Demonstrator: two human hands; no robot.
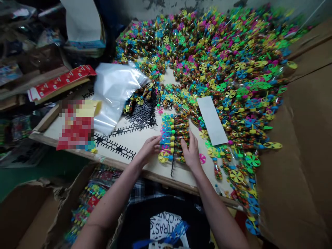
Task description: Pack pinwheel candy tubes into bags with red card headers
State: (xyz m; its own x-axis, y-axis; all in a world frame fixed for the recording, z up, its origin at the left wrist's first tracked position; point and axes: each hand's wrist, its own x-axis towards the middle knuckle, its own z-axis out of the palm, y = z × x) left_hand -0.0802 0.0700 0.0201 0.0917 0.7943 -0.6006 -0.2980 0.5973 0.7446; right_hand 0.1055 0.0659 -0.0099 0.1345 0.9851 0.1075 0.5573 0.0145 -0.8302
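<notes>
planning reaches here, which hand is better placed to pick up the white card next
Right, likely: the right hand is nearer the white card; the left hand is across the row of bottles.

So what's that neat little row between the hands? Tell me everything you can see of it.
The row is a stack of slim, clear, plastic-looking tubes lying side by side on the pale tabletop, filled with small orange, green and dark balls. Blue, yellow and green collars line up to the left, with pink, blue and yellow wheels beyond. A black toothed strip runs across near the collars and pokes out at the near end. The left hand is at the wheels, the right against the tubes.
</notes>
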